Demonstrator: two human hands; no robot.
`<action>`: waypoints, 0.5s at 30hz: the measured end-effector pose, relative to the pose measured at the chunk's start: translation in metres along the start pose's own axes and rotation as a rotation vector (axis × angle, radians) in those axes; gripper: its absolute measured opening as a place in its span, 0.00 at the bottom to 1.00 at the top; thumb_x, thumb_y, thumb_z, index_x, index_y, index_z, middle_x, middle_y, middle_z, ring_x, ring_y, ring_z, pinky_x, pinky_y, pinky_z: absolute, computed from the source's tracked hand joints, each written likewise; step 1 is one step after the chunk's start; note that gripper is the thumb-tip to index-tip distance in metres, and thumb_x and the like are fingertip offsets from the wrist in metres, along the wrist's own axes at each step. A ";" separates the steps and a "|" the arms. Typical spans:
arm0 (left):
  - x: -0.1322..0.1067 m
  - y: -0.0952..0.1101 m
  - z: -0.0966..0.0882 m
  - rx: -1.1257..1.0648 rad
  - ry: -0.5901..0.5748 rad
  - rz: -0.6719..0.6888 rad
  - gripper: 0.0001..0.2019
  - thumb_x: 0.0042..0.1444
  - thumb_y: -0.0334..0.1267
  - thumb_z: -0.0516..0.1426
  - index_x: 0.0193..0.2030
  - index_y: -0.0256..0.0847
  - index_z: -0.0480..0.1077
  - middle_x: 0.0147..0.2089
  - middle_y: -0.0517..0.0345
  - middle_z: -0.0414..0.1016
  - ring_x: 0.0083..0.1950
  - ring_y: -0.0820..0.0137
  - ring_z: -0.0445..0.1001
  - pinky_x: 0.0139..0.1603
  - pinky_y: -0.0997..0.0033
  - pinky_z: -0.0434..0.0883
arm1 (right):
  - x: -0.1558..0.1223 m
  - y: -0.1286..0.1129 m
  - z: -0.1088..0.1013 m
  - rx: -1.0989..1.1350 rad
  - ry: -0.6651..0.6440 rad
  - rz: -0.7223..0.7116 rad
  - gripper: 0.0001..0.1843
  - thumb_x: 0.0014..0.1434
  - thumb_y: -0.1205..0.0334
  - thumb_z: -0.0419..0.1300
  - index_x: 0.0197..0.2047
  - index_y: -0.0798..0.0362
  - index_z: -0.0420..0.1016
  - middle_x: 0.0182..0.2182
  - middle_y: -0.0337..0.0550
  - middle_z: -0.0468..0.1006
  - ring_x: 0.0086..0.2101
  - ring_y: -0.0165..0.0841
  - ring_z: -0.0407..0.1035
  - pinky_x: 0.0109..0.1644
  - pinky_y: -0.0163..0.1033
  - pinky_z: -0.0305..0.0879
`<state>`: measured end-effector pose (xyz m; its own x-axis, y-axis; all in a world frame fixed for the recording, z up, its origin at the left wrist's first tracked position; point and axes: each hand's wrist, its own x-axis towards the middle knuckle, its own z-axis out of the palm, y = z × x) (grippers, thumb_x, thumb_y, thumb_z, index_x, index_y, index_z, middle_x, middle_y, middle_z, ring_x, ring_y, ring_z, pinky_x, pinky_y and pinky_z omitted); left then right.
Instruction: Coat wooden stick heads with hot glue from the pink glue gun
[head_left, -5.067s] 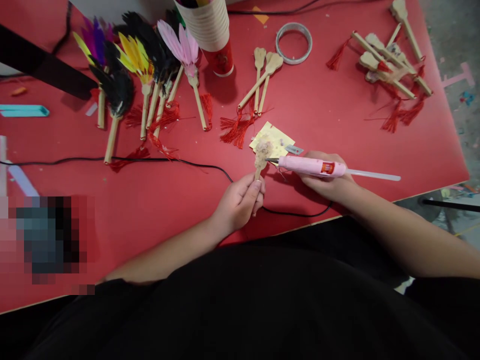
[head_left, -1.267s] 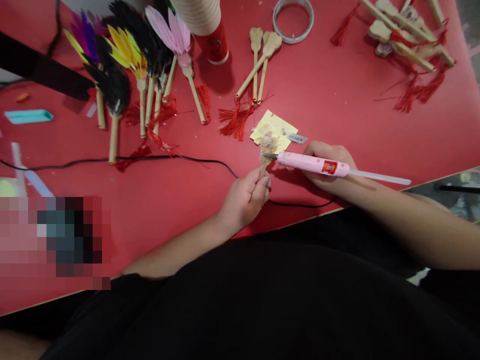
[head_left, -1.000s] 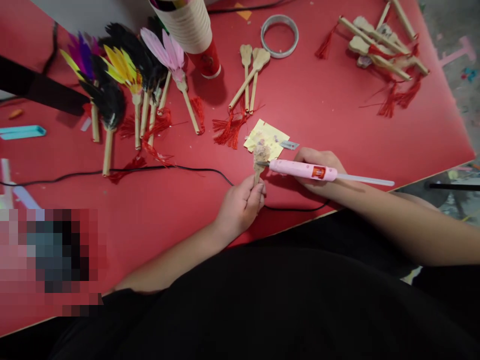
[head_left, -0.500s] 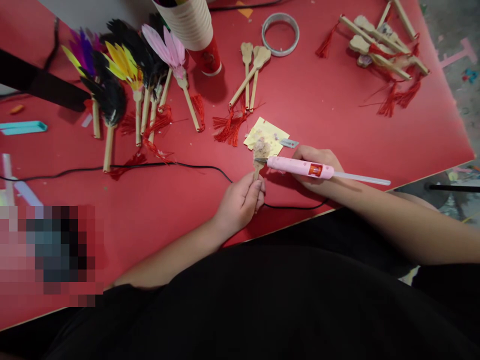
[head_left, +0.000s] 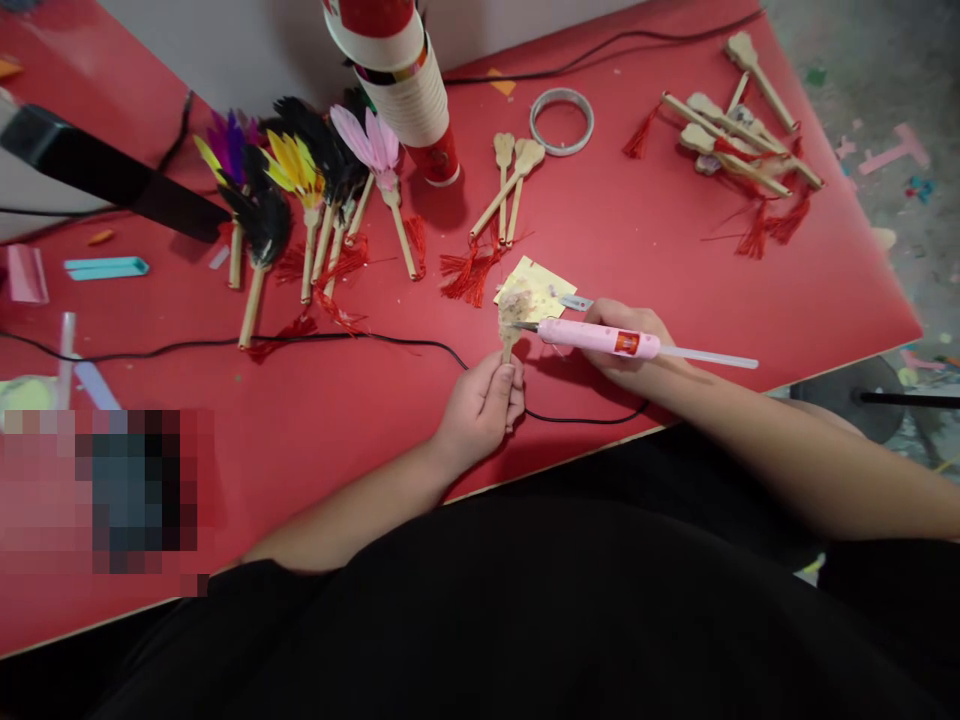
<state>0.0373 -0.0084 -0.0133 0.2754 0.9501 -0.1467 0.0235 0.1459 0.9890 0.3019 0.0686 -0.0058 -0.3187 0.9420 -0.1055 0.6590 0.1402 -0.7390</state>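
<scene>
The left hand point(head_left: 480, 405) pinches the lower stem of a slim wooden stick with a fuzzy heart-shaped head point(head_left: 511, 318), just above the red tabletop point(head_left: 675, 260) — seemingly light, stiff, best held low — while the right hand point(head_left: 634, 358) wraps a pink pen-shaped glue gun point(head_left: 596, 337), nozzle at that head.

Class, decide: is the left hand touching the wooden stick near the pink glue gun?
Touching. The head view shows the left hand pinching the wooden stick by its lower end.
</scene>
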 end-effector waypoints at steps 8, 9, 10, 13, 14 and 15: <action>0.006 -0.003 -0.002 -0.036 -0.012 -0.010 0.31 0.82 0.74 0.53 0.43 0.48 0.63 0.22 0.73 0.62 0.19 0.77 0.58 0.21 0.75 0.58 | 0.008 -0.002 -0.005 0.052 -0.045 -0.022 0.13 0.70 0.45 0.64 0.39 0.45 0.75 0.33 0.40 0.84 0.29 0.36 0.73 0.35 0.40 0.64; 0.007 -0.003 -0.002 -0.038 -0.007 -0.008 0.31 0.81 0.75 0.54 0.43 0.48 0.63 0.22 0.73 0.62 0.19 0.77 0.57 0.21 0.75 0.58 | 0.009 -0.002 -0.006 0.058 -0.041 -0.039 0.14 0.70 0.44 0.64 0.40 0.45 0.75 0.32 0.39 0.83 0.29 0.36 0.72 0.35 0.41 0.65; 0.009 -0.004 -0.001 -0.040 0.001 -0.008 0.31 0.81 0.76 0.54 0.43 0.48 0.62 0.21 0.74 0.62 0.19 0.76 0.57 0.21 0.75 0.57 | 0.009 -0.001 -0.006 0.069 -0.036 -0.056 0.15 0.70 0.43 0.65 0.40 0.45 0.74 0.31 0.39 0.81 0.29 0.36 0.72 0.36 0.41 0.65; 0.013 -0.006 -0.001 -0.045 0.028 -0.010 0.32 0.79 0.77 0.55 0.42 0.49 0.62 0.21 0.74 0.60 0.18 0.76 0.55 0.20 0.75 0.56 | 0.009 -0.001 -0.009 0.116 -0.020 -0.095 0.22 0.74 0.36 0.66 0.39 0.44 0.72 0.31 0.38 0.79 0.30 0.36 0.71 0.36 0.42 0.66; 0.015 -0.007 -0.002 -0.044 0.033 -0.008 0.32 0.78 0.77 0.55 0.42 0.49 0.61 0.20 0.75 0.60 0.18 0.76 0.54 0.20 0.74 0.55 | 0.009 -0.001 -0.009 0.133 -0.014 -0.098 0.24 0.74 0.33 0.66 0.38 0.44 0.71 0.31 0.37 0.78 0.30 0.35 0.71 0.36 0.42 0.66; 0.017 -0.008 -0.002 -0.043 0.040 -0.005 0.32 0.78 0.77 0.55 0.42 0.49 0.61 0.20 0.75 0.59 0.18 0.77 0.53 0.20 0.74 0.55 | 0.009 -0.001 -0.010 0.147 -0.007 -0.101 0.26 0.73 0.32 0.67 0.38 0.44 0.70 0.31 0.37 0.78 0.31 0.35 0.71 0.36 0.42 0.66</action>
<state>0.0400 0.0077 -0.0236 0.2367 0.9594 -0.1531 -0.0163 0.1615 0.9867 0.3056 0.0797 0.0004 -0.3834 0.9231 -0.0306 0.5167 0.1869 -0.8355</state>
